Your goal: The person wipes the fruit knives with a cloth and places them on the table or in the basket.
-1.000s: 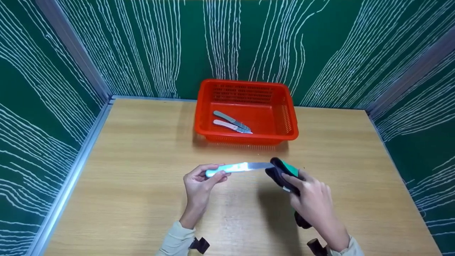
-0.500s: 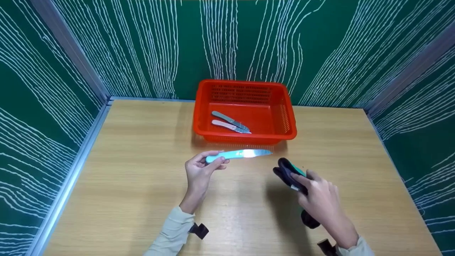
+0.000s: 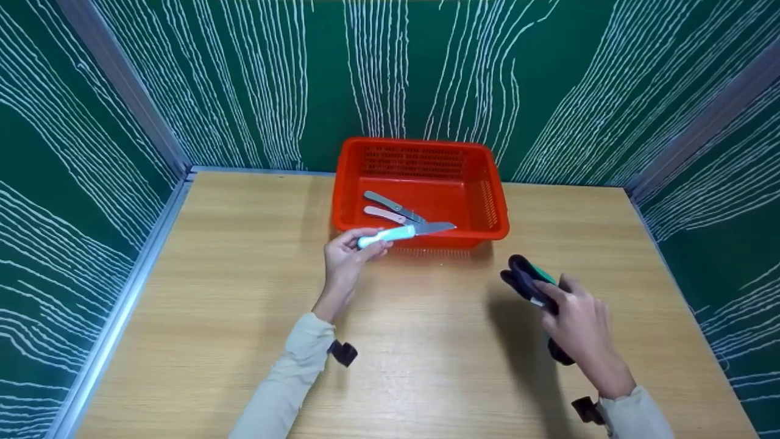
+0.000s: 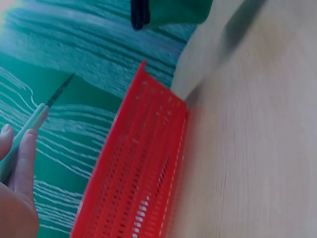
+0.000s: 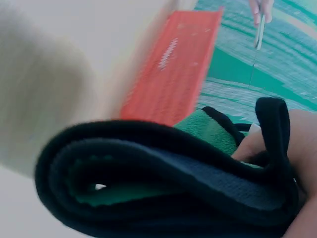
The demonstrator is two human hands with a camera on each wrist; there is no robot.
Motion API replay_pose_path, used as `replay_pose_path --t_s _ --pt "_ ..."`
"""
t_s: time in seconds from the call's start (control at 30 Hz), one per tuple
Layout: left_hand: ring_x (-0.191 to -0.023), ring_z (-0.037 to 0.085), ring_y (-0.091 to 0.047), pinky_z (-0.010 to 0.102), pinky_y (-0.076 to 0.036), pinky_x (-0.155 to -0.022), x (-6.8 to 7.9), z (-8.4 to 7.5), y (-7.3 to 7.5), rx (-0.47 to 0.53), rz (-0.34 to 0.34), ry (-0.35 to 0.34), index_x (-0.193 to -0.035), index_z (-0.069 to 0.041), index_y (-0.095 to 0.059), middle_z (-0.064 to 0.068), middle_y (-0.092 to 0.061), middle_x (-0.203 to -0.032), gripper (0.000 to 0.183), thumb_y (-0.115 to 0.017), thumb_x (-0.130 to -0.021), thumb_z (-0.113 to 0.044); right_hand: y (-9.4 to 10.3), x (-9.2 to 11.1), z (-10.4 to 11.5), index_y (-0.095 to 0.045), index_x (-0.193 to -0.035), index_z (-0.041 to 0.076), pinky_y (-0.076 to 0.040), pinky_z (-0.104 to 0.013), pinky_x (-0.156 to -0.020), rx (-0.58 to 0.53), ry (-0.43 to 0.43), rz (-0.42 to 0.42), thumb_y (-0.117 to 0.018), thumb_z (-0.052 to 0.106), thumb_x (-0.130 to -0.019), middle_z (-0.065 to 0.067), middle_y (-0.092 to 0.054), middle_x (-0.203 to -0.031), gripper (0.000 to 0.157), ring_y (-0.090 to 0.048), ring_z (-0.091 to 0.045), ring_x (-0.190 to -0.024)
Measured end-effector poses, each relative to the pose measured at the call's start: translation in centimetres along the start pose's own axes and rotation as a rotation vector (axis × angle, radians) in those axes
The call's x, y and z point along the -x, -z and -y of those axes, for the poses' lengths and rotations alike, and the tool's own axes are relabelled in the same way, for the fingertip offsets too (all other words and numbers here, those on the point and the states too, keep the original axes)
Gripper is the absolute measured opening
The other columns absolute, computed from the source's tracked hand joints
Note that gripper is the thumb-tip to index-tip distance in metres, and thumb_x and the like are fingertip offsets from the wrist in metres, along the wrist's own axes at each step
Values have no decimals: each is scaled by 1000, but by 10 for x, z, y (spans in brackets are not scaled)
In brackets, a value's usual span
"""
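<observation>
My left hand (image 3: 346,262) pinches the pale turquoise handle of a knife (image 3: 399,234) between thumb and fingers. Its blade points right, above the front rim of the red basket (image 3: 426,236). In the left wrist view the same knife (image 4: 26,136) is seen nearly edge-on, beside the basket wall. Over the table to the right, my right hand (image 3: 582,323) grips a folded green cloth with dark edging (image 3: 531,281). The cloth (image 5: 163,168) fills the lower part of the right wrist view, its folds and a hanging loop showing. Inside the basket lie a grey-green-handled knife (image 3: 382,199) and a pink-handled knife (image 3: 384,213).
The basket stands at the back of the wooden table (image 3: 244,256), close to the back wall. Green panels (image 3: 329,73) with white wavy lines enclose the table at the back and both sides.
My left hand has carried the knife out of the cloth and forward, up to the basket's front rim. My right hand has drawn away to the right with the cloth.
</observation>
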State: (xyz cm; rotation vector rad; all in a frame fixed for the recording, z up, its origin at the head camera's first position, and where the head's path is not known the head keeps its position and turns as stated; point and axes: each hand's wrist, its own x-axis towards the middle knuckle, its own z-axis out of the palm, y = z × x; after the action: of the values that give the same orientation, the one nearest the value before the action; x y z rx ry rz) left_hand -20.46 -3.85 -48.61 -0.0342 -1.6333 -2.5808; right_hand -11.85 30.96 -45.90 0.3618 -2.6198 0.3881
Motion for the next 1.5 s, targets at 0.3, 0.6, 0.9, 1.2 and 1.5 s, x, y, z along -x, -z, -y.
replay_pose_path --t_s 0.3,0.6,0.9,1.2,1.5 --pt "-89 32 -68 37 -55 -79 -36 4 -11 -67 -3 88 -112 7 -63 20 -66 -106 34 -73 -82 -6 -21 9 -42 -74 -90 1 -36 -35 -37 3 -43 -49 -61 -10 -66 -13 -47 -76 30 -44 -27 -47" --pt "-90 33 -68 35 -55 -79 -74 10 -27 -72 -1 141 -109 4 -66 19 -65 -104 27 -70 -83 1 -28 25 -67 -63 -116 4 -41 -43 -38 40 -70 31 -68 -11 -62 -25 -57 -97 57 -54 -36 -58" --pt "-90 32 -68 44 -52 -87 -104 17 -43 -95 3 208 -108 2 -67 24 -63 -110 22 -63 -87 5 -28 41 -61 -62 -113 -4 -48 -47 -54 99 -150 526 -70 -6 -62 -28 -52 -100 51 -51 -35 -76" --pt "-96 33 -66 42 -51 -89 -118 23 -40 -188 41 277 -112 0 -65 24 -64 -111 24 -57 -90 5 -35 37 -41 -66 -100 -6 -47 -40 -58 83 -205 761 -71 -4 -67 -17 -58 -86 33 -50 -26 -71" --pt "-86 28 -69 37 -57 -74 -131 27 -38 -345 7 355 -112 -2 -65 21 -65 -108 28 -51 -90 7 -46 31 -37 -47 -61 9 -28 -28 -47 96 -157 660 -66 -9 -69 0 -40 -58 27 -38 -18 -55"
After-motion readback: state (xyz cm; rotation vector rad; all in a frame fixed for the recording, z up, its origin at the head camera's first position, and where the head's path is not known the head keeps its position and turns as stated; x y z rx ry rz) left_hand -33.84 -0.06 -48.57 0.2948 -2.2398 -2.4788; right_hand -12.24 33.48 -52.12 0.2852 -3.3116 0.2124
